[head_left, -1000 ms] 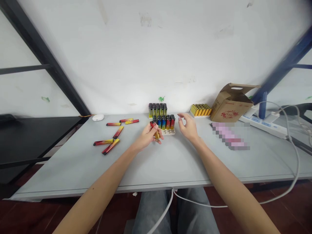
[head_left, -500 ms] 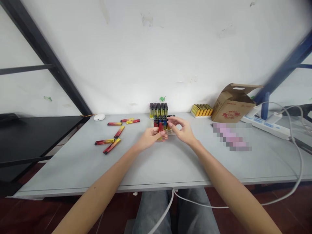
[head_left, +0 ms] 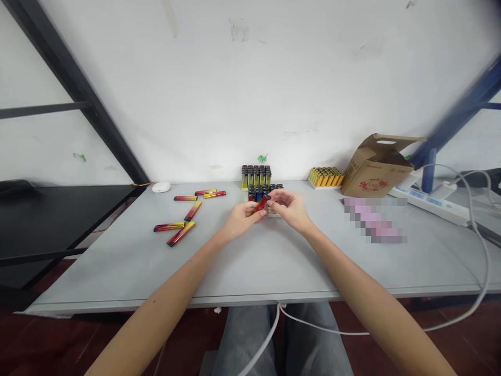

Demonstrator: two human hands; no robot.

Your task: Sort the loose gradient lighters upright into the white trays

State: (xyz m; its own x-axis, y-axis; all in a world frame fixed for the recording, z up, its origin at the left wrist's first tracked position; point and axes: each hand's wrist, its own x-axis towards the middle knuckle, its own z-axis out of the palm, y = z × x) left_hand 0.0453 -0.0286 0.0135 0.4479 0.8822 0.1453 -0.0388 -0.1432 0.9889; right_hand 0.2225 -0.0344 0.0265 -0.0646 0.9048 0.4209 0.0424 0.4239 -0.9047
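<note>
A red lighter [head_left: 262, 202] is held tilted in my left hand [head_left: 241, 218], its dark top pointing up and right. My right hand [head_left: 290, 210] has its thumb and fingers closed round the lighter's top end. Just behind both hands, a pale tray [head_left: 274, 213] carries upright dark-topped lighters [head_left: 259, 194], some blue and some red; my fingers hide part of it. Farther back stands a block of yellow-green lighters [head_left: 256, 177] with dark tops.
Several red-and-yellow lighters [head_left: 193, 210] lie loose on the grey table [head_left: 258, 271] at left, near a white case [head_left: 160, 187]. At right are a tray of yellow lighters [head_left: 326, 178], an open cardboard box [head_left: 378, 169], a power strip [head_left: 434, 204] and a blurred pink item [head_left: 371, 219].
The held lighter has tilted to the right, towards my right hand. My right fingers have closed onto its top. The whole view has shifted slightly.
</note>
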